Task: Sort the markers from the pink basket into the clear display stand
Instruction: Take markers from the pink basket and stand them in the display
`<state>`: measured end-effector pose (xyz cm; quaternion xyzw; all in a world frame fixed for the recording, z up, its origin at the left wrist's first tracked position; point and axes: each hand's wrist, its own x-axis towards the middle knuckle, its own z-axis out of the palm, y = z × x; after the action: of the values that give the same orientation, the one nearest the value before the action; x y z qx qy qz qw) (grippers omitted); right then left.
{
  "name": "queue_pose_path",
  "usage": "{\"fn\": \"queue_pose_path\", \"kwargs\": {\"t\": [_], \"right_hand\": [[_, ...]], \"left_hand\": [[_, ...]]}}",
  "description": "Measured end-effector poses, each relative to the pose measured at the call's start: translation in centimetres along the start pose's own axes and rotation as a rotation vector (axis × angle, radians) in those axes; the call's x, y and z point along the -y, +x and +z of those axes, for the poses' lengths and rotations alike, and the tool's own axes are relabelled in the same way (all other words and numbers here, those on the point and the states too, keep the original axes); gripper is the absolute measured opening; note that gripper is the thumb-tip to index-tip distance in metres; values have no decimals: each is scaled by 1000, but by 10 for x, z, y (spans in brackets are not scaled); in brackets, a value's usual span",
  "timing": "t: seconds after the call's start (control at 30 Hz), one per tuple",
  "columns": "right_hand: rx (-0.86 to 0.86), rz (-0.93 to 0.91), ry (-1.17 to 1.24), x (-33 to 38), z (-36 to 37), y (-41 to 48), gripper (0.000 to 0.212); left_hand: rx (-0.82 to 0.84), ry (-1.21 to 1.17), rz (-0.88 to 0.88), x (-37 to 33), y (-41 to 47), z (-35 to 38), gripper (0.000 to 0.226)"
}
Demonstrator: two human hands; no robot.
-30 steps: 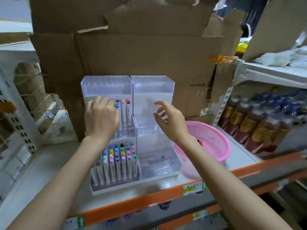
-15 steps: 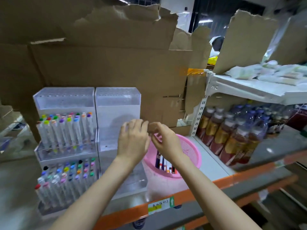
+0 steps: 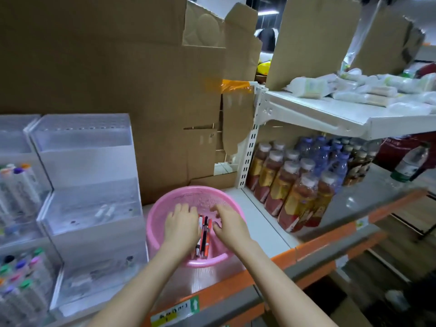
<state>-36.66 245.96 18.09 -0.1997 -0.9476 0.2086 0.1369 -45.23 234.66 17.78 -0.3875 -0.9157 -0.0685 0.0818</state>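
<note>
Dips both hands down into the pink basket [image 3: 154, 223] now, lower than half a second back, when up over its rim with fingertips close together. Looks more to the right too, so shows less of the filled stand [image 3: 14, 142] on the far left and more of the drink bottles [image 3: 297, 185]. Means a start on the next pick: goes for more markers, with none lifted out yet.

Holds the left hand [image 3: 180, 226] back up, fingers pointing away and down, its side touching the markers [image 3: 204, 234]. Cannot tell if it grips one, since its fingertips stay hidden. Holds the right hand [image 3: 230, 226] just beside, on the other side of the bunch, fingers spread and bent a little, with nothing seen in them. Brings both forearms in from the bottom of the view, near each other.

Finds the markers lying in a small bunch at the bottom of the basket, between the two hands: orange, black and white ones, side by side. Shows the clear display stand [image 3: 89, 208] just left of the basket, very close to it, with no markers standing in it that can be made out.

Needs a good pinch on one marker next, most likely, then a lift over to a hole in that stand. Could bump the light basket, so near the orange shelf edge [image 3: 330, 239].
</note>
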Motion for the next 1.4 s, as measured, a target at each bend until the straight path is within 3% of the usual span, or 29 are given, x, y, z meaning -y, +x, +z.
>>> {"fn": "queue_pose_path", "kwargs": {"t": [0.17, 0.27, 0.63, 0.77, 0.97, 1.1, 1.27, 1.4], "right_hand": [[177, 42, -65, 2, 14, 25, 23], [253, 58, -62, 5, 25, 35, 26], [249, 174, 6, 0, 33, 36, 27], [243, 209, 1, -1, 37, 40, 20], [256, 252, 14, -4, 37, 43, 37], [252, 268, 19, -6, 38, 44, 38], [269, 287, 61, -8, 41, 47, 34], [265, 285, 44, -9, 40, 47, 37]], "left_hand": [[181, -134, -142, 12, 13, 23, 33], [272, -245, -211, 18, 18, 28, 33], [197, -401, -272, 13, 14, 21, 13], [241, -363, -246, 12, 13, 20, 22], [257, -309, -292, 9, 14, 19, 35], [279, -306, -282, 4, 15, 19, 28], [305, -473, -331, 11, 16, 21, 39], [294, -536, -371, 10, 20, 25, 24]]}}
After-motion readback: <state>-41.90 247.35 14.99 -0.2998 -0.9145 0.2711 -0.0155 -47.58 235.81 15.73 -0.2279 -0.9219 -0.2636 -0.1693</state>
